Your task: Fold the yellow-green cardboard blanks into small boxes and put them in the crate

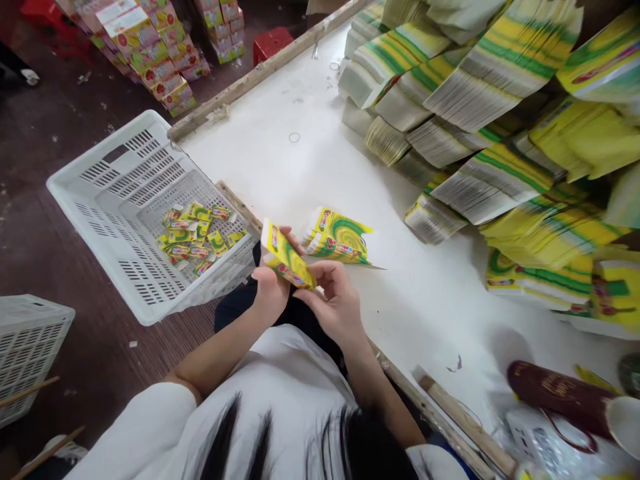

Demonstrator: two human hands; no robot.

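Between my two hands, over the table's near edge, is a small yellow-green printed carton point(287, 257), tilted, its white end flap standing up at the left. My left hand point(273, 290) wraps round its left side, thumb in front and fingers behind. At the carton's right end, the thumb and fingers of my right hand point(334, 297) close on the edge. Just beyond lies a small stack of flat printed carton blanks point(343, 235) on the white table point(390, 320). To the left, a white plastic crate point(113, 230) holds several small yellow-green cartons point(197, 237).
Tall bundles of flat carton blanks point(500, 67) cover the table's right side. A maroon cylinder point(555, 393) lies at the lower right. Wooden strips point(280, 53) edge the table. Pink box stacks point(145, 47), a red stool point(271, 44) and another crate point(30, 347) stand on the floor.
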